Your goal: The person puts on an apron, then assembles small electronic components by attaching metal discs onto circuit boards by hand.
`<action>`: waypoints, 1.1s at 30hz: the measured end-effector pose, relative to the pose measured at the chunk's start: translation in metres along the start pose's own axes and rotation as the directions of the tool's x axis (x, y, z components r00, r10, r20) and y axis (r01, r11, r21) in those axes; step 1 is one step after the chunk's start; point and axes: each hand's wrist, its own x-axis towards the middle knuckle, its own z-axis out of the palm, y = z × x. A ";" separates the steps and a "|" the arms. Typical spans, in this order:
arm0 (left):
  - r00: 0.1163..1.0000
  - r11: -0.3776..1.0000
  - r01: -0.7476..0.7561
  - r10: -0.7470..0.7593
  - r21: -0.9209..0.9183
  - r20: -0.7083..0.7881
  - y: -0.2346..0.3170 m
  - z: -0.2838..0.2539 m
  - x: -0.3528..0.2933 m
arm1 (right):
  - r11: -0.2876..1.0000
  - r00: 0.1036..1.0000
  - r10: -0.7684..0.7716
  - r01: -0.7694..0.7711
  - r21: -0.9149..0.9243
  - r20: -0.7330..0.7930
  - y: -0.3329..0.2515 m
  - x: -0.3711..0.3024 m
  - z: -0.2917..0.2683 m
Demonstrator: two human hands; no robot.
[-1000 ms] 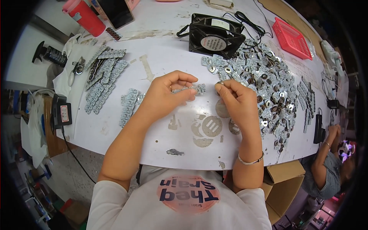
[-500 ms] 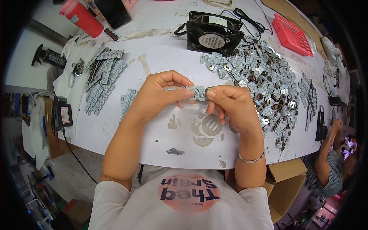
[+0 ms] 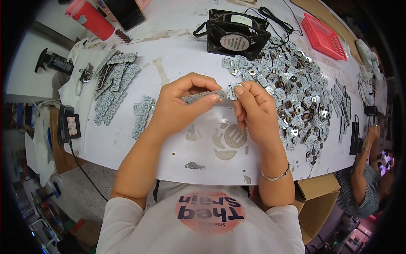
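Note:
Above the middle of the white table, my left hand [image 3: 179, 99] is closed around a short stack of small grey metal pieces [image 3: 196, 97], its thumb along the near side. Just to the right, my right hand [image 3: 256, 103] pinches one small flat grey metal piece [image 3: 231, 91] by its right end. A narrow gap lies between this piece and the stack. A big loose heap of similar pieces [image 3: 292, 93], some with round brown parts, spreads right of my right hand. Left of my left hand lie a small row of pieces [image 3: 143, 116] and larger stacked rows [image 3: 116, 86].
A black fan [image 3: 237, 36] with a cable stands behind the heap, and a pink basket [image 3: 323, 37] sits at the far right. At the far left are a red bottle [image 3: 91, 19] and a black spray bottle [image 3: 57, 62]. Another person's arm [image 3: 363, 158] shows at right.
My right hand has drawn slightly right and up, with a piece now apart from the stack. The stack in my left hand has tilted.

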 end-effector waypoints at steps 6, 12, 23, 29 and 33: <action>0.960 0.893 -0.269 0.277 0.360 0.029 -0.008 0.005 0.001 | 0.981 0.996 -0.075 0.067 -0.180 -0.042 0.006 0.000 -0.002; 0.950 0.880 -0.298 0.312 0.369 0.021 -0.011 0.005 0.002 | 0.996 0.996 -0.037 0.030 -0.087 -0.079 0.005 0.001 0.002; 0.959 0.896 -0.278 0.281 0.345 0.043 -0.015 0.009 0.000 | 1.000 0.995 -0.003 0.006 0.027 -0.100 0.004 0.001 0.005; 0.995 0.986 -0.101 0.100 0.129 0.014 -0.024 0.007 0.003 | 0.848 0.970 -0.228 0.157 -0.507 -0.081 0.014 0.012 -0.020; 0.978 0.977 0.211 -0.210 -0.035 0.010 -0.008 0.004 0.005 | 0.844 0.975 -0.194 0.110 -0.525 -0.108 0.007 0.006 -0.017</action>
